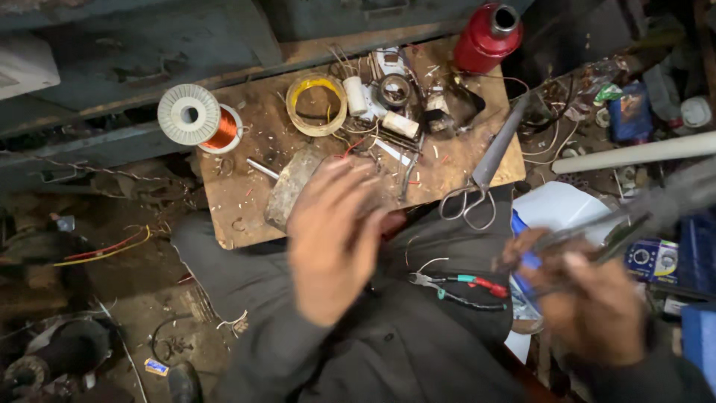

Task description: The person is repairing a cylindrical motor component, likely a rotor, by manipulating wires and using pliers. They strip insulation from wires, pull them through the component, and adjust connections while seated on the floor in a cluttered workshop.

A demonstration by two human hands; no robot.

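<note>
Right hand (597, 298) grips thin metal tweezers (597, 235); left hand (335, 239) spread flat.

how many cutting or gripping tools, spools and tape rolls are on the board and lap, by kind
scissors: 1
pliers: 1
wire spool: 1
tape rolls: 2
total: 5
The blurred right hand holds one more long metal tool, kind unclear.

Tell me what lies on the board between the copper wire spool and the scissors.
In the head view, between the copper wire spool and the scissors lie a yellow-lined tape ring, a grey block and white cylinders.
</note>
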